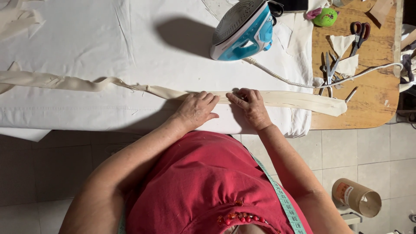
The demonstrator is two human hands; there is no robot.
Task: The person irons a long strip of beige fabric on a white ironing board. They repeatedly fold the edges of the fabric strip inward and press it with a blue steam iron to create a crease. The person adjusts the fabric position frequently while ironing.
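Nearby, iron (pixel 244 29) behind fabric strip (pixel 281 99)

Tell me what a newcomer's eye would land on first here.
First, both hands, the left hand and right hand, pressing a long cream fabric strip flat across the white padded table. Next, the blue and white iron lying tipped just beyond them, its cord trailing right toward scissors on the wooden board.
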